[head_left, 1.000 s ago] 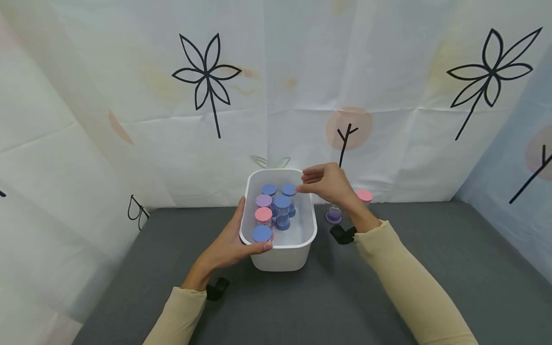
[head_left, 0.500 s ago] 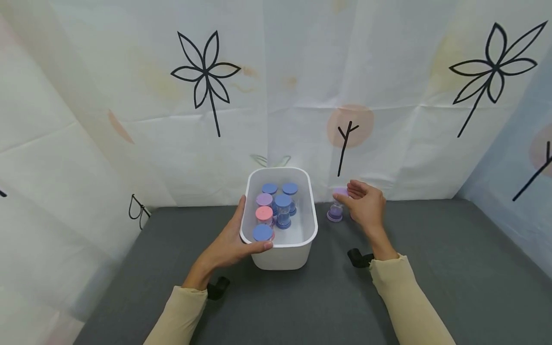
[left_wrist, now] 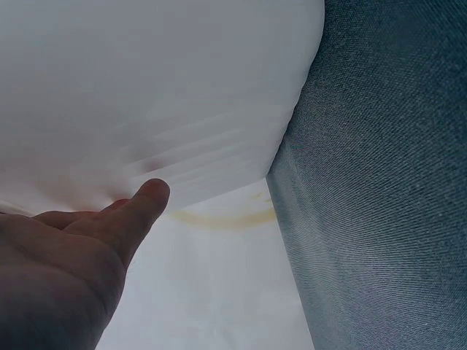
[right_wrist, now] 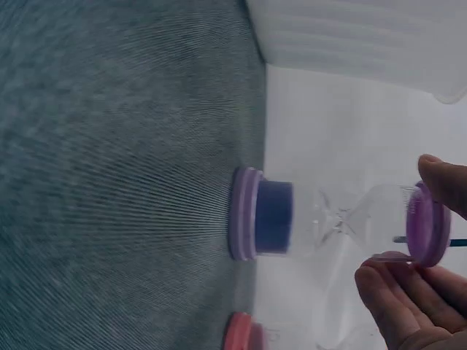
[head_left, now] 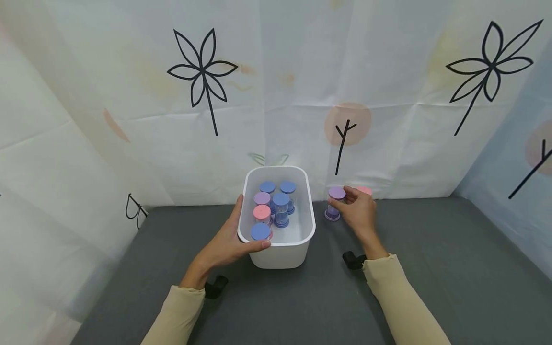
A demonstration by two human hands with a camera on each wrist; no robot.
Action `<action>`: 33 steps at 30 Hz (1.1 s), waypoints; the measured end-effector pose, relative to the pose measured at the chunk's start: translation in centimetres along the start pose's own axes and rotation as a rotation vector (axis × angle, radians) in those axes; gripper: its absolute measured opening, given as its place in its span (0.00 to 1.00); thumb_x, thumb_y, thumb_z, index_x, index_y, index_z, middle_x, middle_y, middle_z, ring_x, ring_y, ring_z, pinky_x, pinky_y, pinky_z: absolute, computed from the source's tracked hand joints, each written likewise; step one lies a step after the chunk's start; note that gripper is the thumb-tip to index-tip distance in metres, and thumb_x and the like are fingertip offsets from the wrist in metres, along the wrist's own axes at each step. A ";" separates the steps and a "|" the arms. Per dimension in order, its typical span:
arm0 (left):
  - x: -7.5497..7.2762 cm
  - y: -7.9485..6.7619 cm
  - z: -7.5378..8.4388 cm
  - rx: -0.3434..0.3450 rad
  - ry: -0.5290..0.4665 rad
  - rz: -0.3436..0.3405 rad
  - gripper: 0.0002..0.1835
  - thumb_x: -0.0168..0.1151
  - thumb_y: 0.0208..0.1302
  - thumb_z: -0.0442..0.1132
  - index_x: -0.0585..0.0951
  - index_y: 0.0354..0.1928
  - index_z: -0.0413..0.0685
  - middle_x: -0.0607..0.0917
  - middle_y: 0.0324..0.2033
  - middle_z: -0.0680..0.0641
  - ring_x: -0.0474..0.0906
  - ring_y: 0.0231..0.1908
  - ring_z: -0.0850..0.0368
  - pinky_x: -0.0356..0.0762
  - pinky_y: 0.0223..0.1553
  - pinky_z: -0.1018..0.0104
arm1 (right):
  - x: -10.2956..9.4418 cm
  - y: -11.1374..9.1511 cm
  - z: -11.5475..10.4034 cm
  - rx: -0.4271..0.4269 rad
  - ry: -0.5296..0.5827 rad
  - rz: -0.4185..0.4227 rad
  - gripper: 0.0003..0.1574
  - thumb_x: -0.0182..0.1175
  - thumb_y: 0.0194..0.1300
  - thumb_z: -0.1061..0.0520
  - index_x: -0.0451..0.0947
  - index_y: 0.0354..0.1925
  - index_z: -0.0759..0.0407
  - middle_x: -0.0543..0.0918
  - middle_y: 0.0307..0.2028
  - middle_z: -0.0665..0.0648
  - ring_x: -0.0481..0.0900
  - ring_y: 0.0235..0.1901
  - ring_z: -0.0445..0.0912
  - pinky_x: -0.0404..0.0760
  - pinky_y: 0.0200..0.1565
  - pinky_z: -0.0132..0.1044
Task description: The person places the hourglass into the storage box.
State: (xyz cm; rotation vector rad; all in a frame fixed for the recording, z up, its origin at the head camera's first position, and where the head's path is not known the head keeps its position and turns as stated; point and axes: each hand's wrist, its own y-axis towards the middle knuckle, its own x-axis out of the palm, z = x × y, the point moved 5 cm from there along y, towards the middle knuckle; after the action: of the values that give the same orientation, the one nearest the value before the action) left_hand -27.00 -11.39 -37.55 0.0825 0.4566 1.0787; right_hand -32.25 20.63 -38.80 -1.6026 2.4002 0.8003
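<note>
A purple-capped hourglass (head_left: 333, 212) stands upright on the table to the right of a white plastic bin (head_left: 276, 258). My right hand (head_left: 360, 211) pinches its top cap, the thumb on one side and the fingers on the other in the right wrist view. Dark purple sand (right_wrist: 274, 217) lies in the lower bulb. My left hand (head_left: 226, 244) grips the bin's near left corner, thumb over the front rim and fingers along the outer left wall (left_wrist: 168, 80). Inside the bin stand several hourglasses with blue caps (head_left: 281, 199), a pink cap (head_left: 261, 212) and a purple cap (head_left: 262, 198).
A pink-capped hourglass (head_left: 364, 190) stands just behind my right hand, partly hidden by it. The dark grey tabletop (head_left: 276, 311) ends at a white patterned cloth backdrop (head_left: 302, 72) close behind the bin.
My right hand has moved from over the bin's right rim out to the purple-capped hourglass and closed on its cap. My left hand has stayed on the bin.
</note>
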 end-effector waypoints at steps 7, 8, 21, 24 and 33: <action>-0.1 -0.1 0.0 0.002 0.014 0.002 0.64 0.80 0.54 0.42 0.41 0.80 0.73 0.60 0.74 0.44 0.71 0.63 0.41 0.73 0.58 0.41 | 0.3 -0.1 0.1 -0.016 0.078 0.029 0.36 0.79 0.54 0.62 0.79 0.58 0.73 0.85 0.48 0.71 0.87 0.46 0.60 0.83 0.42 0.30; -0.1 -0.1 0.0 0.003 0.022 0.004 0.64 0.80 0.54 0.42 0.41 0.80 0.72 0.60 0.74 0.44 0.71 0.64 0.42 0.73 0.59 0.41 | 0.2 -0.2 -0.3 -0.018 0.093 0.029 0.36 0.78 0.54 0.62 0.79 0.58 0.74 0.85 0.48 0.71 0.87 0.47 0.60 0.81 0.40 0.25; -0.3 0.1 0.2 0.007 0.043 -0.002 0.66 0.80 0.54 0.43 0.39 0.80 0.73 0.60 0.75 0.45 0.71 0.64 0.44 0.73 0.59 0.44 | -5.0 -3.0 -11.0 -0.244 0.642 0.022 0.30 0.73 0.51 0.77 0.81 0.55 0.73 0.88 0.45 0.59 0.88 0.44 0.46 0.83 0.42 0.29; -0.4 0.1 0.1 -0.002 0.045 0.001 0.66 0.80 0.54 0.44 0.38 0.80 0.74 0.60 0.75 0.45 0.71 0.64 0.45 0.74 0.59 0.44 | -4.0 -3.8 -12.2 -0.280 0.647 -0.071 0.31 0.71 0.51 0.79 0.80 0.56 0.74 0.87 0.48 0.59 0.86 0.47 0.47 0.83 0.43 0.29; 0.0 0.1 -0.1 0.019 -0.018 -0.023 0.65 0.79 0.55 0.42 0.39 0.80 0.72 0.60 0.74 0.43 0.71 0.64 0.40 0.75 0.58 0.45 | 3.2 -5.1 -11.1 -0.235 0.428 -0.455 0.33 0.75 0.53 0.71 0.78 0.58 0.74 0.83 0.54 0.68 0.85 0.52 0.53 0.80 0.53 0.38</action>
State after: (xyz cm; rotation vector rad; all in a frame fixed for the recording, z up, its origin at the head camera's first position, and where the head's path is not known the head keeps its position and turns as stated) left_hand -27.10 -11.40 -37.58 0.1034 0.4502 1.0503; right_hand -27.20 11.03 -32.46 -2.5108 2.0864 0.7247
